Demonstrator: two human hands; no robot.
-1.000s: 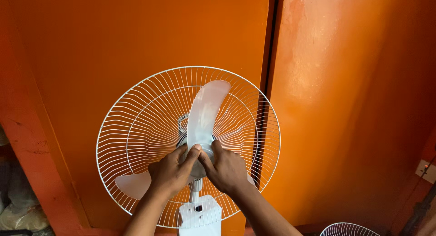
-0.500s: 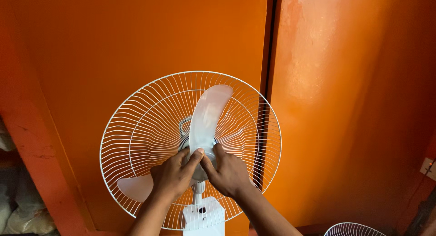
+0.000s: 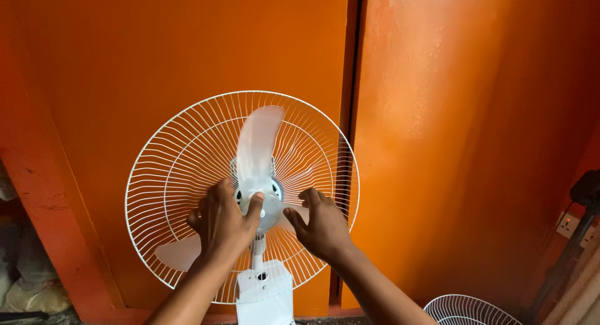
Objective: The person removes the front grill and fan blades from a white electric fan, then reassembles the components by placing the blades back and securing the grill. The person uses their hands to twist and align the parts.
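Fan blade (image 3: 257, 147) sits on the motor hub (image 3: 265, 207), inside the rear wire guard (image 3: 169, 169) against the orange wall (image 3: 469, 112). Left hand (image 3: 222, 222) fingers curl on the hub; right hand (image 3: 325, 228) fingers apart, just beside it. Blade-seating step; likely needs hub tightening.

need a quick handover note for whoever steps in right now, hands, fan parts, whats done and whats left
Left hand: on the hub of the fan blade, thumb against the hub's front.
Right hand: open, fingers spread just right of the hub, not gripping anything.
Fan: the white rear grille is on the motor, above the white stand column. The three-blade piece sits at the centre.
Done: rear grille and blade are in place.
Left: no front cover is on; a second grille lies at the bottom right.
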